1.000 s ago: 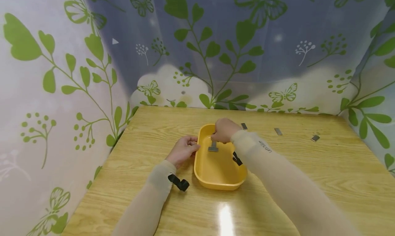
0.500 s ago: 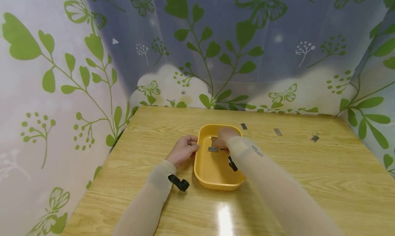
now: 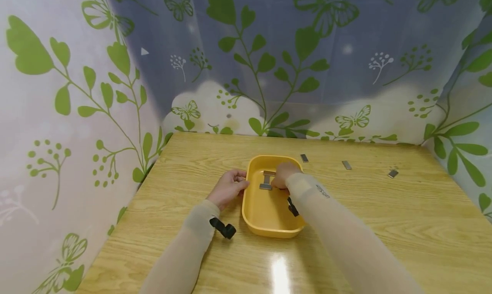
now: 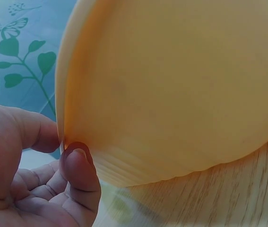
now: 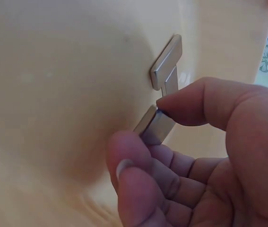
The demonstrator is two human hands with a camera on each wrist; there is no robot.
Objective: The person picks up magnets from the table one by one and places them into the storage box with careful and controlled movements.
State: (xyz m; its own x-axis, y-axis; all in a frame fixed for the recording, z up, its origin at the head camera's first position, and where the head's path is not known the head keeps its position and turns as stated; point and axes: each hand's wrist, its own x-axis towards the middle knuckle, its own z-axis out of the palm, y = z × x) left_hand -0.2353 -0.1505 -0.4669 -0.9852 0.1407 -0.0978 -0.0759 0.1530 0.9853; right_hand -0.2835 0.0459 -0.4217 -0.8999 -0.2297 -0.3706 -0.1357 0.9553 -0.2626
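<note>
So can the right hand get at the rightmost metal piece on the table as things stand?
Probably not at once: the right hand is pinching another metal piece inside the yellow tray, though nothing covers the rightmost piece.

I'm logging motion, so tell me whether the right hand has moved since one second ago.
Yes: against the yellow tray, the right hand moved from over the tray's far rim down into it, nearer the camera.

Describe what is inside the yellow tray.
Inside the yellow tray, three grey pieces lie together; the right hand pinches a fourth piece. In the head view, hand and sleeve hide some tray floor.
</note>
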